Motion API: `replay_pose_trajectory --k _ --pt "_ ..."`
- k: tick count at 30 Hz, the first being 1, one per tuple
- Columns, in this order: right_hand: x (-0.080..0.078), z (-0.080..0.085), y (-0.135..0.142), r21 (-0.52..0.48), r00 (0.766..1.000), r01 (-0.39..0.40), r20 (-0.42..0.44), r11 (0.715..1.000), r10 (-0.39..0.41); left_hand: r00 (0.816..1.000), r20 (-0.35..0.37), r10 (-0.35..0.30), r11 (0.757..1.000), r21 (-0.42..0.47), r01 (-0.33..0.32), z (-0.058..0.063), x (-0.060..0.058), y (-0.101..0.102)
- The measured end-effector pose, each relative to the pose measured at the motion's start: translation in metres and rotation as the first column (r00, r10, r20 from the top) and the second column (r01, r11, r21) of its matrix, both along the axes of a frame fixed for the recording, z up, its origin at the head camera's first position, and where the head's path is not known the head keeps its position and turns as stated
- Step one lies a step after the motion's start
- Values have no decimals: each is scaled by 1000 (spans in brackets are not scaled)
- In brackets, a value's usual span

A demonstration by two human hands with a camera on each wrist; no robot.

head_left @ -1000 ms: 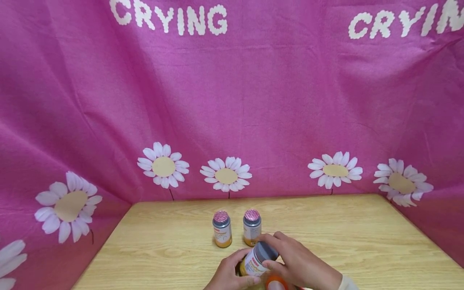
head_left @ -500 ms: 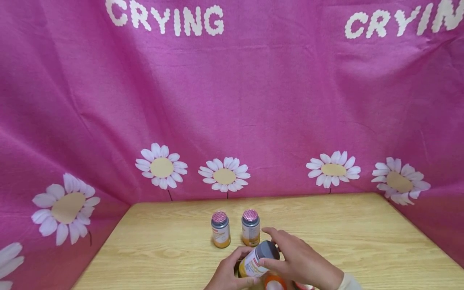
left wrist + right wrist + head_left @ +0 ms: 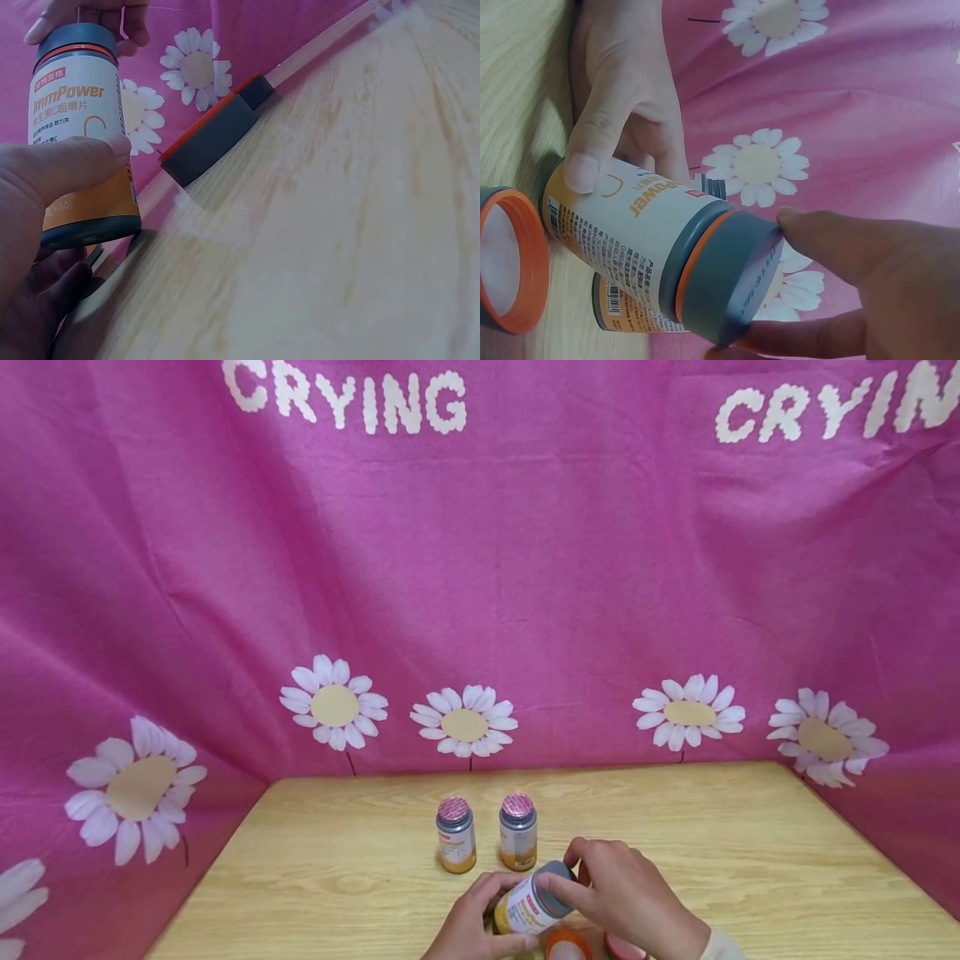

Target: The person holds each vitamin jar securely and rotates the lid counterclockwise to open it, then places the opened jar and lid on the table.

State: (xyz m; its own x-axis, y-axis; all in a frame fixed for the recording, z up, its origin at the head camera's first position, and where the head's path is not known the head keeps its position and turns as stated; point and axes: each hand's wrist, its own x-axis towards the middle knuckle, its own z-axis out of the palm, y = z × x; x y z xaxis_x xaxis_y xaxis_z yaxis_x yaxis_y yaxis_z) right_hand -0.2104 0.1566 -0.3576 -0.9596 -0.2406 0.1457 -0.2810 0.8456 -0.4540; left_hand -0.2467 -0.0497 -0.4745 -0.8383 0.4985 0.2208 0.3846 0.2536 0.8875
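Observation:
My left hand (image 3: 476,922) grips a tilted supplement bottle (image 3: 519,907) round its lower body, thumb across the label. The label is white and orange and reads ImmPower in the left wrist view. My right hand (image 3: 630,893) pinches the dark grey screw cap (image 3: 724,274) on top, thumb on one side and fingers on the other. An orange band (image 3: 697,255) shows between cap and bottle shoulder. Below the hands lies a loose cap (image 3: 529,247), its orange inside facing up. Beside it, partly behind my right hand, is another loose cap (image 3: 624,948) with a red rim.
Two similar bottles, a left one (image 3: 455,843) and a right one (image 3: 518,839), stand uncapped behind the hands, with pink foil seals on top. They share the wood-grain table (image 3: 337,860). A pink cloth (image 3: 480,568) with daisies hangs round the back and sides.
My right fingers spread away from the cap half a second ago and are now bent in round it again. The cap and bottle shift slightly; the orange band now shows. The standing bottles stay put.

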Motion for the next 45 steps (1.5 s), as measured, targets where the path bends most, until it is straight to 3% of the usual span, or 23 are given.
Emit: replay_pose_trajectory --k 10,18,22,34,45 --pt "1 -2 3 -55 991 -125 -56 991 122 1000 19 10 1000 -6 -9 -1 0 1" --pt "2 0 10 -73 969 -244 -68 967 239 996 87 14 1000 -9 -13 2 0 1" --pt "1 2 13 -54 956 -282 -94 958 276 997 73 9 1000 -5 -9 2 -1 1" --pt "2 2 15 -38 948 -314 -68 949 311 996 89 25 1000 10 -26 2 0 1" --pt "3 2 18 -33 945 -325 -58 945 323 990 139 -33 998 58 25 5 6 3"
